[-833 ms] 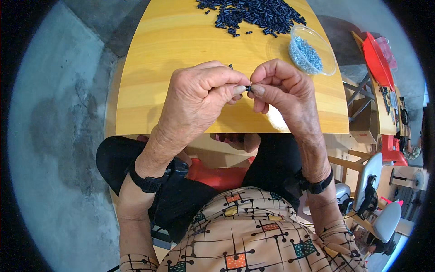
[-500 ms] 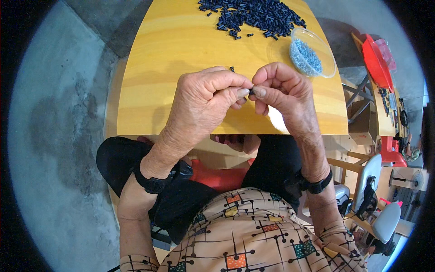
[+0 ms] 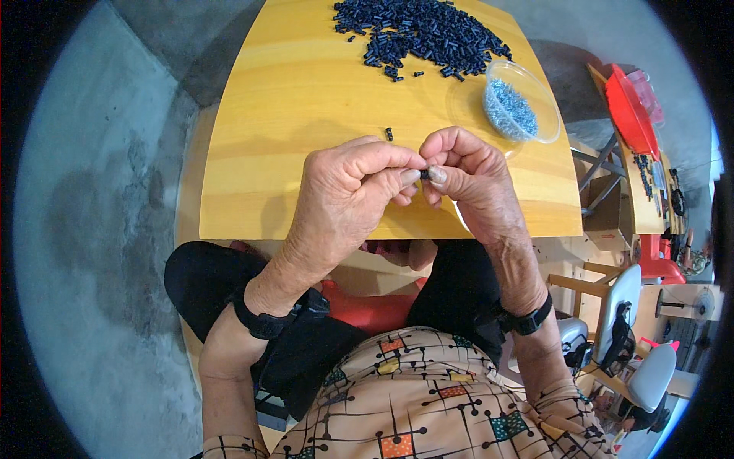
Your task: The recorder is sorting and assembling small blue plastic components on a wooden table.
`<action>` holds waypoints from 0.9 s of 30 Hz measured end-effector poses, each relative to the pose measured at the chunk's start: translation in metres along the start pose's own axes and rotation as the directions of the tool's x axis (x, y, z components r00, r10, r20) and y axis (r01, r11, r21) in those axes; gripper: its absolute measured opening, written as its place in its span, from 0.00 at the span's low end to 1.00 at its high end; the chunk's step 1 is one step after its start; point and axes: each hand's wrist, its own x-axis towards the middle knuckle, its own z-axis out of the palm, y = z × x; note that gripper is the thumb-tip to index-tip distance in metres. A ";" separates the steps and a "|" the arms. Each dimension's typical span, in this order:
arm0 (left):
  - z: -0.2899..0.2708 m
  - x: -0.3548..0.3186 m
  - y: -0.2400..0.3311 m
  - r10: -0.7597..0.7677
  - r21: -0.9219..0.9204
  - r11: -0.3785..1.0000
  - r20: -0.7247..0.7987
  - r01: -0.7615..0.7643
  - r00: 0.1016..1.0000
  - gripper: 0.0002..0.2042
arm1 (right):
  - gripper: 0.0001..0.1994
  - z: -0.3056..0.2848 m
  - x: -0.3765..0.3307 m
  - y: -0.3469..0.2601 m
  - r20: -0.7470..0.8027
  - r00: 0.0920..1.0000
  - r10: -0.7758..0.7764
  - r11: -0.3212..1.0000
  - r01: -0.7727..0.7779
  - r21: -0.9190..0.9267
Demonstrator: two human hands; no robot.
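Over the near part of the yellow wooden table, my two hands meet fingertip to fingertip. My left hand point(image 3: 348, 183) pinches a small black plastic piece point(image 3: 424, 174) between thumb and forefinger. From the other side, the thumb and forefinger of my right hand point(image 3: 478, 172) close on the same piece; the fingers cover most of it. One loose black piece point(image 3: 389, 134) lies on the table just beyond my left hand. Past my right hand stands a clear round tub point(image 3: 554, 126) holding many small silvery-blue metal parts point(image 3: 511, 109).
A large heap of black plastic pieces point(image 3: 428, 34) covers the far side of the yellow table point(image 3: 267, 153). To the right, another table holds a red basin point(image 3: 631, 115) and more black pieces. Grey chairs point(image 3: 625, 306) stand at the lower right; a concrete wall point(image 3: 84, 191) is at left.
The view has shifted slightly, so the table and hands sit a little lower. Both hands keep their pinch; the black piece shows a bit more between the fingertips.
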 end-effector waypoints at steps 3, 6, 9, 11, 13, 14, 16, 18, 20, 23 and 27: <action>0.003 -0.002 0.000 -0.019 -0.019 1.000 -0.008 0.019 1.000 0.04 | 0.10 0.000 -0.002 0.001 -0.014 1.000 0.010 1.000 -0.010 -0.024; 0.005 -0.004 -0.002 -0.024 -0.046 0.999 -0.009 0.023 1.000 0.04 | 0.09 0.001 -0.005 0.004 -0.019 1.000 0.017 1.000 -0.018 -0.018; 0.008 -0.004 -0.004 -0.054 -0.080 0.995 -0.029 0.052 0.998 0.04 | 0.09 0.006 -0.006 0.010 -0.015 1.000 0.026 1.000 -0.026 0.005; 0.010 -0.003 -0.005 -0.084 -0.105 0.991 -0.040 0.079 0.996 0.04 | 0.08 0.009 -0.006 0.015 -0.049 0.997 -0.064 0.997 0.062 -0.047; 0.009 -0.001 -0.004 -0.139 -0.190 0.974 -0.059 0.125 0.989 0.04 | 0.09 0.010 -0.002 0.017 -0.037 0.998 -0.042 0.998 0.043 0.034; 0.008 0.000 -0.004 -0.167 -0.230 0.961 -0.055 0.150 0.984 0.05 | 0.09 0.010 0.000 0.018 -0.020 1.000 -0.024 0.993 0.026 0.114; 0.006 0.003 -0.003 -0.176 -0.279 0.947 -0.044 0.157 0.983 0.05 | 0.09 0.014 0.003 0.018 -0.007 1.000 -0.029 0.977 0.030 0.212; 0.002 0.006 -0.002 -0.183 -0.328 0.931 -0.034 0.162 0.982 0.05 | 0.09 0.017 0.003 0.015 0.006 0.999 -0.035 0.951 0.032 0.306; -0.003 0.007 -0.003 -0.174 -0.325 0.933 -0.028 0.156 0.984 0.06 | 0.11 0.020 0.001 0.013 0.013 1.000 -0.020 0.942 0.015 0.336; -0.006 0.006 0.000 -0.181 -0.331 0.928 0.007 0.173 0.983 0.06 | 0.11 0.020 0.000 0.011 0.014 0.999 -0.037 0.969 0.033 0.243; -0.007 0.007 -0.002 -0.161 -0.313 0.938 -0.006 0.151 0.987 0.06 | 0.10 0.019 0.001 0.010 0.011 0.998 -0.055 0.990 0.053 0.129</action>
